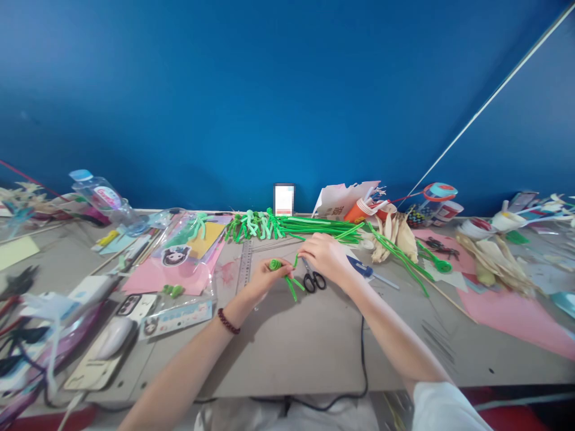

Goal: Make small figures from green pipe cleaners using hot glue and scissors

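My left hand (268, 276) is closed on a green pipe-cleaner piece (275, 264) with a coiled round head; green ends stick out below the fingers. My right hand (320, 256) pinches a thin green strand of it, a little to the right. Black-handled scissors (314, 282) lie on the table just under my right hand. Behind the hands, a bundle of long green pipe cleaners (321, 226) runs along the wall, beside a row of curled green pieces (254, 225).
A phone (284, 199) stands against the blue wall. To the left are a plastic bag with pink paper (179, 263), a white mouse (114, 337) and a bottle (105, 194). On the right lie a blue cutter (360, 267), husk-like pieces (398, 236) and pink paper (516, 314).
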`<state>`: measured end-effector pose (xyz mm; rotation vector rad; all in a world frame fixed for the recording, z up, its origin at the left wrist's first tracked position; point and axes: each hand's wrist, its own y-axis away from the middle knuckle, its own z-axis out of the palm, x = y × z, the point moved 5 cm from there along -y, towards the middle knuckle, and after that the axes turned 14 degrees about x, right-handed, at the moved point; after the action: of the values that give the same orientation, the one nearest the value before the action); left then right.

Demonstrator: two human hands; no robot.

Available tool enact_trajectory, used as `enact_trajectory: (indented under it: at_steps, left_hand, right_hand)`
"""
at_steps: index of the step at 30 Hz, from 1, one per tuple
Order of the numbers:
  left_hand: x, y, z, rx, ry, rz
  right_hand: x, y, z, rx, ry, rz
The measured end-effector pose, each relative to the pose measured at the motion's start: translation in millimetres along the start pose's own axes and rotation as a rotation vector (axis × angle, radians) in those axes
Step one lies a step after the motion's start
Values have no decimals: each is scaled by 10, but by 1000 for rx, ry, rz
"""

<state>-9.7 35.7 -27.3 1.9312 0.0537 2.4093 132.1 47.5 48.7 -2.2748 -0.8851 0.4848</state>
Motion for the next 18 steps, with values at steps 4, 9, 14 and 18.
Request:
enact_trajectory:
  at_steps: [4, 9, 14, 18]
  left_hand:
    - [-77, -36, -47, 112, -42, 13]
    - [-152, -116, -161, 240, 108, -40]
    - [-119, -119, -146, 185, 319, -140]
    - [-57, -57, -71, 64, 321, -133]
  right_hand:
    - [-171, 9, -52, 12, 86, -118]
    - [-376, 30, -59, -4, 105, -201]
    - [-285, 22, -17, -4, 73, -96]
    - [-130, 13, 12, 2, 70, -28]
